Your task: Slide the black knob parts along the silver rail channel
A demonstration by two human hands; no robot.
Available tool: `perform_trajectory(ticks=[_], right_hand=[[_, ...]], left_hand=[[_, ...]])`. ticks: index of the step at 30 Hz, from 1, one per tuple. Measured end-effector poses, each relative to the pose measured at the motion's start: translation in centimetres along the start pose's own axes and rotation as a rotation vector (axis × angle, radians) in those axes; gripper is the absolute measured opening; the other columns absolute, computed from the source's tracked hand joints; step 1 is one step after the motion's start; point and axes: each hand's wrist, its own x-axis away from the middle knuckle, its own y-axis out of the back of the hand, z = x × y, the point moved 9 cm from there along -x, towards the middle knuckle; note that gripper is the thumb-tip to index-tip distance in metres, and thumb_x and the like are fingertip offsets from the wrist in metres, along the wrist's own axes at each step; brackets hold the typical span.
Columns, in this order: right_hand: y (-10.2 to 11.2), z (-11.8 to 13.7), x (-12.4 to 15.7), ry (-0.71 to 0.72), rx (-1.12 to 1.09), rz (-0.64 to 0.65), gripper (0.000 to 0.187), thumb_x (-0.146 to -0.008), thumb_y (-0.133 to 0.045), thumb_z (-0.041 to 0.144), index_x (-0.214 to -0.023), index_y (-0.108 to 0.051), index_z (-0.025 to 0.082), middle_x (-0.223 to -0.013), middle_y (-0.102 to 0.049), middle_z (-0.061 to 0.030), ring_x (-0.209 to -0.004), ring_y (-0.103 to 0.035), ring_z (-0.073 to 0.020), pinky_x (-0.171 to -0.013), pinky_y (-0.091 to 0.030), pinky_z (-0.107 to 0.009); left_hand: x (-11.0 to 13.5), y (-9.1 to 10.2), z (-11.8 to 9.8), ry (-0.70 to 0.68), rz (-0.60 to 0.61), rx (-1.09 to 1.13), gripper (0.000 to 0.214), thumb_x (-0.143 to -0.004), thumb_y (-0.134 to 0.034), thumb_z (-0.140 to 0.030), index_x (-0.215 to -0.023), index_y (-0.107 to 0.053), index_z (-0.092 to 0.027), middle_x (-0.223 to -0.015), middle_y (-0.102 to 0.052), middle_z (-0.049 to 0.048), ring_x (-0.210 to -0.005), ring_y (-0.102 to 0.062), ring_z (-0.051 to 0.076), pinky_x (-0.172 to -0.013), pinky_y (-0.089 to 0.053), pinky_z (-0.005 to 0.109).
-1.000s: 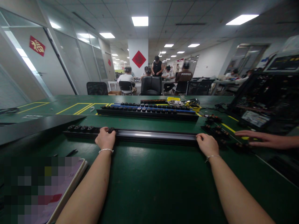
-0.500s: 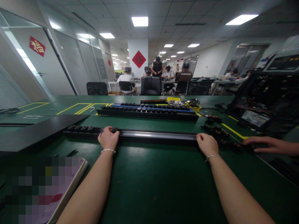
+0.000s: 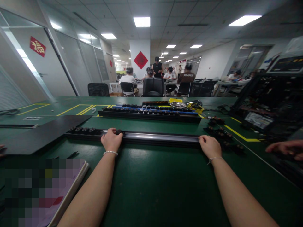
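A long black metal channel point(image 3: 161, 137) with a shiny inside lies across the green table in front of me. Several small black modules point(image 3: 85, 130) with silvery tops sit in its left part. My left hand point(image 3: 111, 141) is closed over the channel left of its middle, thumb and fingers around a small black module point(image 3: 118, 132) inside it. At the channel's right end, my right hand point(image 3: 210, 147) grips the wall with its fingers curled over the edge. The palm hides that end.
Behind lies another channel point(image 3: 151, 116) filled with modules and a blue strip. Loose black parts point(image 3: 220, 132) lie right. A co-worker's hand point(image 3: 286, 148) is at the far right, another hand point(image 3: 2, 150) at the left edge. A dark flat sheet point(image 3: 47, 135) and a notebook point(image 3: 68, 192) lie left.
My left hand has shifted slightly right along the channel with the small black module. The co-worker's hand at right has drawn away from the loose parts. Another hand has appeared at the left edge.
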Motion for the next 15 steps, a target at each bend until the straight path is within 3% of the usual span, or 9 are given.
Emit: perform_trajectory(ticks=[15], right_hand=[[-0.03, 0.11, 0.06, 0.004, 0.012, 0.005, 0.036, -0.082, -0.035, 0.03, -0.086, -0.069, 0.02, -0.092, -0.068, -0.0073, -0.087, -0.056, -0.0221, -0.073, -0.04, -0.032]], left_hand=[[-0.11, -0.31, 0.14, -0.011, -0.005, 0.001, 0.037, -0.068, -0.058, -0.04, -0.101, -0.056, -0.023, -0.098, -0.069, 0.006, -0.101, -0.06, 0.024, -0.103, -0.027, 0.042]])
